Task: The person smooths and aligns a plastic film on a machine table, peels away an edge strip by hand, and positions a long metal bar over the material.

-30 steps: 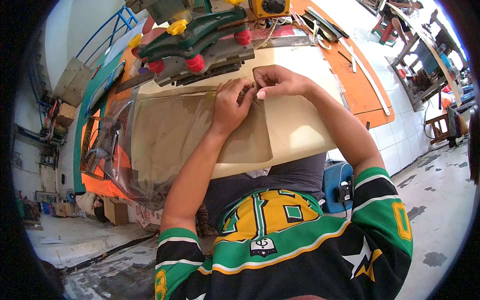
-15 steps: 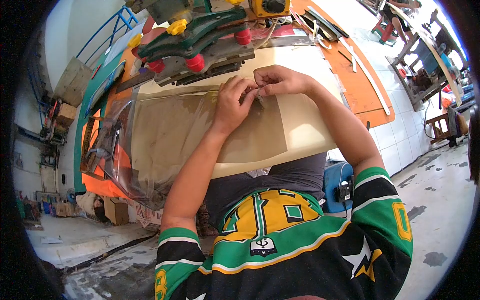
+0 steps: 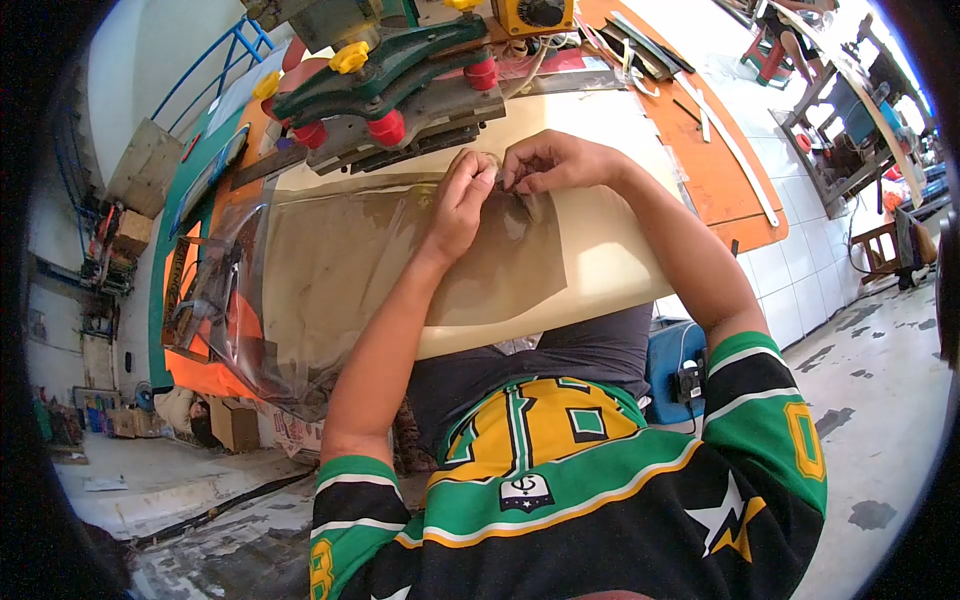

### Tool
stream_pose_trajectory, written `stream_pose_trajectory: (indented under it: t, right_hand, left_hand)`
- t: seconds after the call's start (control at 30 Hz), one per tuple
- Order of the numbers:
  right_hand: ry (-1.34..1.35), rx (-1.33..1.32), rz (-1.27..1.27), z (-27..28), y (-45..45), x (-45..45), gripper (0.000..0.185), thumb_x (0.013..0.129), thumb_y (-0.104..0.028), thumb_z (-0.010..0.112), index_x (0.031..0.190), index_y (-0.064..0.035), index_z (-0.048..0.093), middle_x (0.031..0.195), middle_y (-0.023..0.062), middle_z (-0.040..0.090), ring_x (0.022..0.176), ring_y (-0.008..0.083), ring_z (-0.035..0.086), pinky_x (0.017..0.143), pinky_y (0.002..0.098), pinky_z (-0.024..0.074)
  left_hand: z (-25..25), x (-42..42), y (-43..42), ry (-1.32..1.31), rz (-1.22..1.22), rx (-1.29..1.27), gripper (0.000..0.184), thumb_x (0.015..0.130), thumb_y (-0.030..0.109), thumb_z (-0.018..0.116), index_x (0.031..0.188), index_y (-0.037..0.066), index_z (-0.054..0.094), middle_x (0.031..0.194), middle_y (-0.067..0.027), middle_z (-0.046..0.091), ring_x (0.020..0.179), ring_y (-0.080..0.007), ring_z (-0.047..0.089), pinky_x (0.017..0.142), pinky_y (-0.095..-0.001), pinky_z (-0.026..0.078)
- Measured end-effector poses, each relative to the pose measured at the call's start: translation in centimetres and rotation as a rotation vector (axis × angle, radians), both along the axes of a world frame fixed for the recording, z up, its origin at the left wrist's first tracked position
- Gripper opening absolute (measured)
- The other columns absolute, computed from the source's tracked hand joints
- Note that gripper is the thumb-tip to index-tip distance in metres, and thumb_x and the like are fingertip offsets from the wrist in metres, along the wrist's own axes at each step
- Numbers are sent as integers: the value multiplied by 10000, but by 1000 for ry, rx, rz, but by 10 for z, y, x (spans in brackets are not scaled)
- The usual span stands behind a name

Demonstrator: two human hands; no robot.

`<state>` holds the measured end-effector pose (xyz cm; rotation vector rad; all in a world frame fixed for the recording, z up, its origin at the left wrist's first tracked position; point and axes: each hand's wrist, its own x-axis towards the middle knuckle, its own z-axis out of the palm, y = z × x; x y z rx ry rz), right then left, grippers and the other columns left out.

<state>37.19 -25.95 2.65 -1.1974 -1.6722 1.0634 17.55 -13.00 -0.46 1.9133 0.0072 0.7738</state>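
Observation:
A thin, see-through plastic sheet (image 3: 480, 265) lies over a cream board (image 3: 615, 255) in front of me. My left hand (image 3: 463, 195) is closed above the sheet's far edge, fingers pinched together; what they grip is too small to make out. Just right of it, my right hand (image 3: 560, 163) pinches the far edge of the plastic sheet, which is puckered below the fingertips. A small gap separates the two hands. Behind them stands a press with a green metal frame (image 3: 385, 85), with yellow knobs and red bushings.
More crumpled clear plastic (image 3: 235, 290) hangs at the left over orange material. Strips and offcuts lie on the orange tabletop (image 3: 735, 190) at the right. A blue container (image 3: 672, 370) is beside my leg. Another person (image 3: 795, 40) is at the far right, near a wooden bench.
My left hand has drawn slightly left, away from the right, and its fingers have closed tighter. The sheet's right edge has shifted slightly left. My right hand stays nearly in place.

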Motion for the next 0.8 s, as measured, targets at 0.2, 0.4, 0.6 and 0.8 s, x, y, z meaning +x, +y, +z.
stream_pose_trajectory:
  t: [0.2, 0.4, 0.6, 0.8]
  right_hand:
    - [23, -50, 1, 3, -2, 5, 204, 918, -83, 668, 1092, 23, 663, 940, 1, 651, 897, 78, 587, 805, 258, 473]
    - [78, -50, -20, -3, 0, 9, 242, 885, -91, 662, 1108, -14, 608, 925, -3, 609, 866, 78, 561, 764, 242, 451]
    - [86, 0, -93, -2, 0, 4, 244, 899, -48, 682, 1110, -39, 560, 881, -22, 542, 833, 72, 523, 715, 241, 416]
    - [-146, 37, -164, 7, -3, -2, 284, 913, -125, 753, 1161, -54, 635, 788, -68, 484, 733, 58, 449, 658, 255, 377]
  left_hand:
    - [1, -1, -1, -17, 48, -88, 169, 1071, 176, 523, 1007, 24, 560, 928, -19, 512, 870, -125, 465, 814, -277, 420]
    - [9, -3, -5, -40, 130, -17, 159, 1047, 178, 613, 1003, 26, 595, 912, -3, 537, 809, -90, 479, 736, -261, 432]
    - [14, -7, -7, 21, 156, 41, 181, 1055, 228, 618, 1029, 51, 590, 933, 27, 540, 870, -68, 488, 813, -240, 435]
    - [17, -5, -10, -36, 212, 99, 185, 1035, 184, 645, 995, 7, 610, 901, -21, 576, 773, -101, 528, 697, -283, 456]
